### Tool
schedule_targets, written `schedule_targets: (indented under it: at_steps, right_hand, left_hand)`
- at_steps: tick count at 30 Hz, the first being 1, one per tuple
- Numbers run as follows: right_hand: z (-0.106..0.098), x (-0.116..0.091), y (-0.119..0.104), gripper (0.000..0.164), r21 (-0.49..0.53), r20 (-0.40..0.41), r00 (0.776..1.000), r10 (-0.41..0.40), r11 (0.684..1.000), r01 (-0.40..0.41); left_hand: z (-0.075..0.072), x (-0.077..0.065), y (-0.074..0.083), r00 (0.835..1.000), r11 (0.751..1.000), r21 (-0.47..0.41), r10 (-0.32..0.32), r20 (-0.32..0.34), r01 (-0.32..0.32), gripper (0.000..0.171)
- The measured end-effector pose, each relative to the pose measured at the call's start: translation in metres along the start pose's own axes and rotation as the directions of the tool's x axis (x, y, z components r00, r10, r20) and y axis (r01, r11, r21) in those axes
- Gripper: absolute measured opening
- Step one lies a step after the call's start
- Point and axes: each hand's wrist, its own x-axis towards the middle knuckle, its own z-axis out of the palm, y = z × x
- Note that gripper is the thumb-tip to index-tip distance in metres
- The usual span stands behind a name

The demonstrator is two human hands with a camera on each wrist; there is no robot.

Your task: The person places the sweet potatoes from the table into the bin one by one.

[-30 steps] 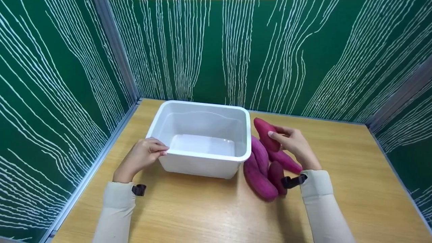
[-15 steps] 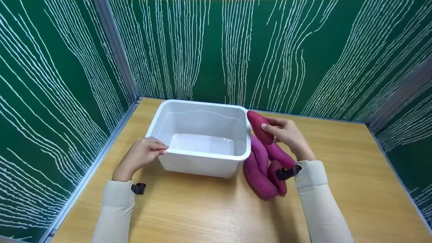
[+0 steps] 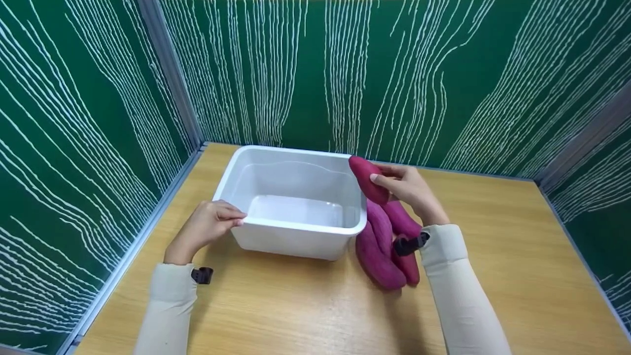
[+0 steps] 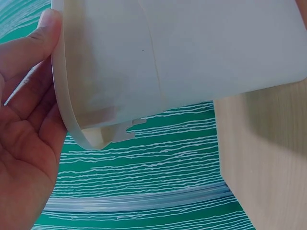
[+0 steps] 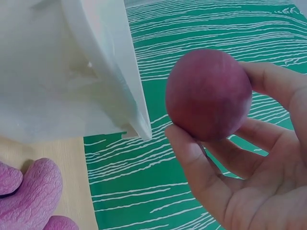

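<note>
A white plastic tub (image 3: 291, 241) stands on the table, its inside bare in the head view. My left hand (image 3: 207, 227) pinches the tub's near left rim, thumb and fingers on either side of it, as the left wrist view also shows. In my right hand (image 3: 411, 192) a reddish sweet potato (image 3: 367, 180) is gripped between thumb and fingers, raised at the tub's right rim. The right wrist view shows that sweet potato (image 5: 208, 96) end-on, apart from the rim. Below the hand, several purple-red sweet potatoes (image 3: 377, 261) lie in a pile beside the tub, partly hidden by the right wrist.
The wooden table (image 3: 296, 305) carries tub and pile. Green panels with white wavy lines (image 3: 345, 74) rise behind and at both sides, joined by grey metal posts (image 3: 170, 74). A small black device (image 3: 411, 244) sits on each wrist.
My right hand has moved left and away from me, carrying the sweet potato from over the pile to the tub's right rim. The left hand and the tub stay in place.
</note>
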Motion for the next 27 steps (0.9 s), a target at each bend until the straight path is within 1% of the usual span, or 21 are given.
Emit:
schedule_targets:
  at_steps: [8, 12, 19, 27]
  right_hand:
    - [0.007, 0.008, -0.010, 0.058, -0.013, 0.016, 1.000, 0.026, 1.000, -0.026]
    - [0.011, 0.012, -0.013, 0.058, -0.012, 0.023, 0.999, 0.024, 1.000, -0.024]
    - [0.017, 0.020, -0.017, 0.062, -0.002, 0.045, 0.998, 0.043, 0.999, -0.043]
    - [0.022, 0.025, -0.022, 0.059, -0.001, 0.050, 0.997, 0.051, 0.999, -0.051]
  left_hand:
    - [0.000, 0.001, -0.001, 1.000, 1.000, 0.004, 0.023, -0.011, -0.023, 0.018]
    - [0.000, 0.001, -0.001, 1.000, 1.000, -0.010, 0.015, -0.004, -0.015, 0.020]
    - [0.000, 0.002, -0.001, 1.000, 0.999, -0.018, -0.027, 0.014, 0.027, 0.020]
    - [-0.001, 0.001, -0.001, 1.000, 1.000, -0.019, -0.022, 0.017, 0.023, 0.020]
